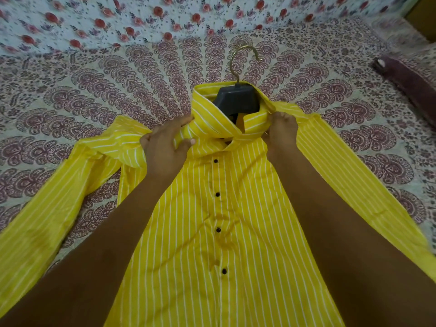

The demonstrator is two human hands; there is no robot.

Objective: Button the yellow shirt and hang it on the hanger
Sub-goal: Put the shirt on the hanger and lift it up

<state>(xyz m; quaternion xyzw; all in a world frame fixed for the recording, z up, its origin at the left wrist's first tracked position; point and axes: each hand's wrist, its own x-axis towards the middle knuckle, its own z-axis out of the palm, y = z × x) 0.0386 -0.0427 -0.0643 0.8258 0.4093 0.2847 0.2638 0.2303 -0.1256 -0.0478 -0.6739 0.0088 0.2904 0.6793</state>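
Note:
The yellow shirt (236,220) with white stripes lies front-up on the bed, its dark buttons done up down the placket. A dark grey hanger (237,99) with a brass hook (243,60) sits inside the collar, its arms hidden under the fabric. My left hand (165,143) grips the shirt's left shoulder just beside the collar. My right hand (282,129) pinches the right collar and shoulder fabric. Both sleeves spread out to the sides.
A patterned maroon and white bedspread (94,90) covers the bed. A floral sheet (141,20) lies along the far side. A dark maroon pillow (410,81) sits at the right edge.

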